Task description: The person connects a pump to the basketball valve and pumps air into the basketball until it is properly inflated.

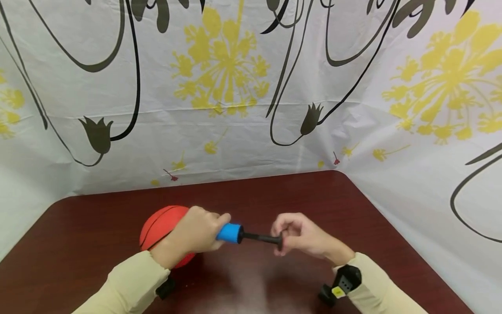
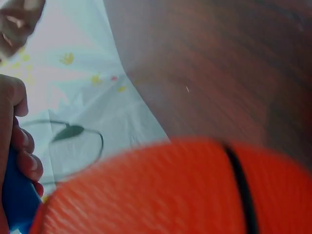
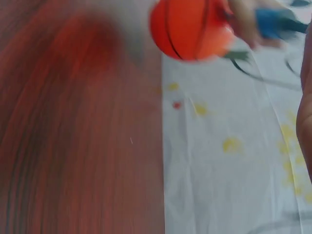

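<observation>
My left hand [image 1: 200, 229] grips the blue barrel of a hand pump [image 1: 230, 233], its fingers wrapped round it. A black rod [image 1: 259, 237] extends from the barrel to the right and ends in a small black handle [image 1: 280, 241]. At that handle my right hand [image 1: 306, 237] curls its fingers and thumb about the end. A red-orange ball with black lines, like a small basketball [image 1: 158, 224], lies behind and beside my left hand, which partly covers it. The ball [image 2: 161, 190] fills the bottom of the left wrist view. In the right wrist view, the ball [image 3: 187, 29] sits right at the barrel's far end.
Beneath the hands is a dark reddish-brown table [image 1: 251, 196] with rounded far corners. A white sheet with yellow and grey flower prints [image 1: 235, 144] hangs along its back and sides. Dark wrist devices [image 1: 347, 281] sit at both cuffs.
</observation>
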`<act>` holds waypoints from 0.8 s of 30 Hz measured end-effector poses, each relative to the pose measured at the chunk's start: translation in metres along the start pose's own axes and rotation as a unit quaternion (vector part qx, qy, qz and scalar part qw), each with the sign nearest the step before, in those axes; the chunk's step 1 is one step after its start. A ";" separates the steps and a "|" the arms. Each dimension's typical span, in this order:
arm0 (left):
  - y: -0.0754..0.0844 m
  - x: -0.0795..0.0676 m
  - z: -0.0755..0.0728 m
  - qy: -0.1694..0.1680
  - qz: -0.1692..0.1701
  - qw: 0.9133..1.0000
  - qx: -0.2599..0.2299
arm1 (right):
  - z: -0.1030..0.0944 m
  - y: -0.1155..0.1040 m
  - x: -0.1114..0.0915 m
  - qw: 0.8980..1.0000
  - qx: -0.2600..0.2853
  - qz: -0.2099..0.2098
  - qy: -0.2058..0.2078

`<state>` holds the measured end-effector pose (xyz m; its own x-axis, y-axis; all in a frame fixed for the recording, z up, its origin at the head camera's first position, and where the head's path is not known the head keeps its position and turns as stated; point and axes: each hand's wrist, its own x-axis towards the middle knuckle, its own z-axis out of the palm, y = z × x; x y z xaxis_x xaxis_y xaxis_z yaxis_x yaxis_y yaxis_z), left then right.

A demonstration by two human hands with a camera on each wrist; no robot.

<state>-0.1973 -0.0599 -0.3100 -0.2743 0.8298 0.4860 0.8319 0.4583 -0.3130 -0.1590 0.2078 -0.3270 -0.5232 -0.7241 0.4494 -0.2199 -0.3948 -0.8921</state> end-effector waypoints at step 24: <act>0.011 0.013 0.002 -0.056 -0.032 0.998 0.025 | 0.007 0.032 0.015 0.995 -0.050 0.020 0.083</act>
<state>-0.1927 -0.0431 -0.3091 -0.3795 0.8277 0.4133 0.7866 0.5239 -0.3269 -0.1678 0.1807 -0.3484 -0.6602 -0.6313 0.4069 -0.2730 -0.3030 -0.9131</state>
